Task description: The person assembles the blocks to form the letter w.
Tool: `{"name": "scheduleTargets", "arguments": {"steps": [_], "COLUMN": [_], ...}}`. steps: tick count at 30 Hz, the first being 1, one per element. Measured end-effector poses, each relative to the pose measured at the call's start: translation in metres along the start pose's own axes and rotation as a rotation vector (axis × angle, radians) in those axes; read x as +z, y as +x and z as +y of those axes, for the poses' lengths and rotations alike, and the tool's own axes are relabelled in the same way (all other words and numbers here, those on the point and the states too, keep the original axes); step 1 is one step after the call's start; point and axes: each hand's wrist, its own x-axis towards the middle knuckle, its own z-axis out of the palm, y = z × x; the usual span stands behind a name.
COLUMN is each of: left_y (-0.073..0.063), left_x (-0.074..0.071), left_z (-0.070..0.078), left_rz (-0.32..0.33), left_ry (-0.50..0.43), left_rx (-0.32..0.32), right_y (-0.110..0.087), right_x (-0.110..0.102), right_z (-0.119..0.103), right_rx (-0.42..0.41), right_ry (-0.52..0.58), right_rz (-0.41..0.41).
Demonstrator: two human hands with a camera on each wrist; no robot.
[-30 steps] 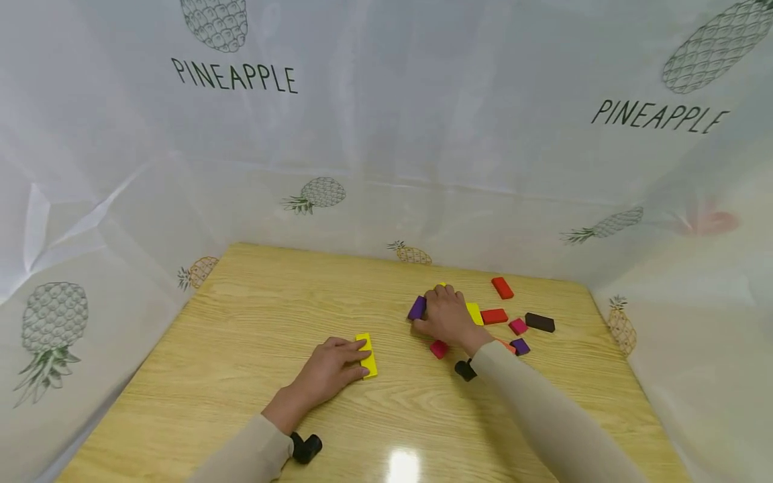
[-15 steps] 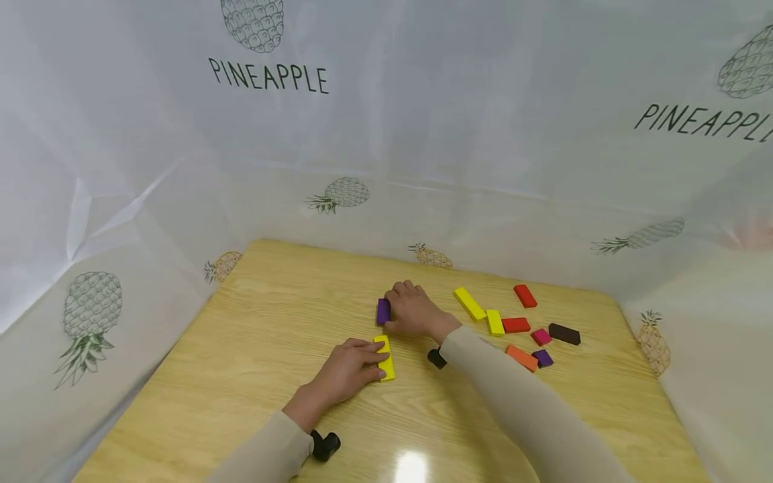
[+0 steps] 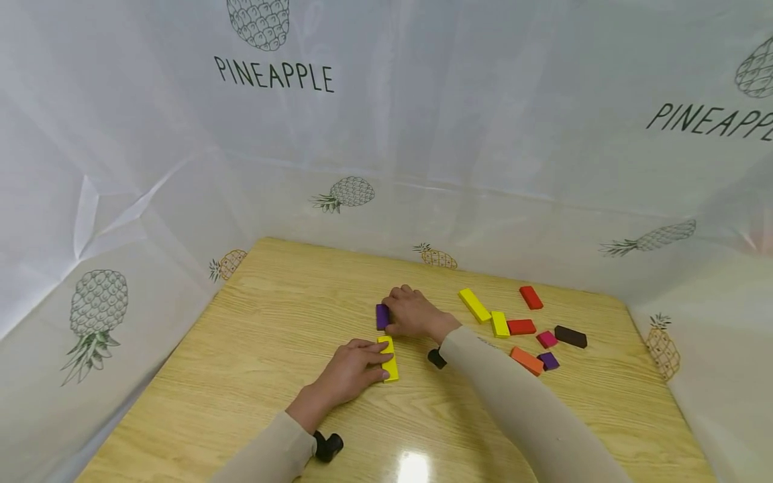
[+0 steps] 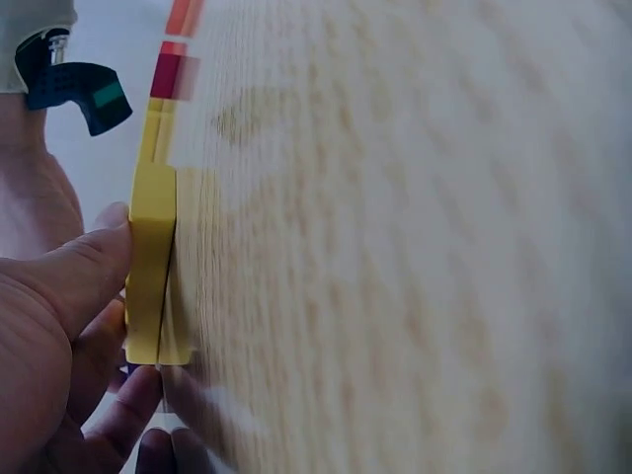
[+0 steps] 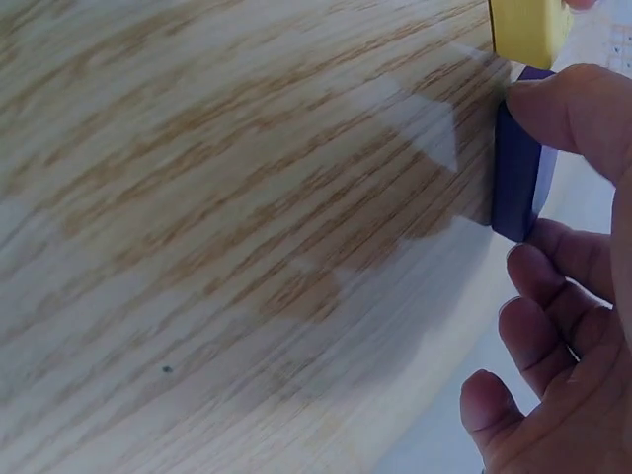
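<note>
In the head view my left hand (image 3: 350, 369) holds a flat yellow block (image 3: 389, 362) on the tabletop, thumb at its near end and fingers over its left side. The left wrist view shows the thumb pressed to the face of this yellow block (image 4: 150, 267). Just beyond it, my right hand (image 3: 417, 315) pinches a purple block (image 3: 382, 316). Seen from the right wrist, the thumb is on the near end of the purple block (image 5: 515, 178) and a fingertip at its far end. Its near end sits close to the yellow block (image 5: 523, 30); whether they touch I cannot tell.
Loose blocks lie to the right: two yellow, one long (image 3: 474, 305) and one short (image 3: 500, 325), two red (image 3: 531, 297), a magenta (image 3: 547, 339), a black (image 3: 570, 337), an orange (image 3: 527, 361) and a small purple one (image 3: 548, 361). A pineapple-print sheet surrounds the wooden table (image 3: 302, 282).
My right hand has brought the purple block left from the loose blocks, then slightly nearer to the yellow block. My left hand stays on the yellow block. The head view has turned left.
</note>
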Motion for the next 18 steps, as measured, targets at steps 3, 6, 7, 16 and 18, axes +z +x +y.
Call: {"name": "scheduleTargets", "arguments": {"steps": [3,6,7,16,18], "left_y": [0.0001,-0.0001,-0.0002,-0.0008,-0.0010], "left_x": [0.0004,0.0010,0.0011,-0.0014,-0.0021], "left_z": [0.0006,0.0009,0.0011,0.0029,0.0026], "left_rz": [0.002,0.005,0.006,0.009,0.009], "left_ry": [-0.011,-0.020,-0.022,-0.021,-0.023], "left_rx": [0.002,0.003,0.004,0.009,0.010], "right_y": [-0.0013,-0.0032,-0.0038,-0.0062,-0.0064], "right_x": [0.0013,0.0026,0.0029,0.0069,0.0082], "right_z": [0.0011,0.0021,0.0023,0.0023,0.0024], "right_rx": [0.003,0.010,0.012,-0.006,-0.013], "right_ry": [0.016,0.038,0.050,0.096,0.102], "right_rz": [0.010,0.016,0.018,0.049,0.045]}}
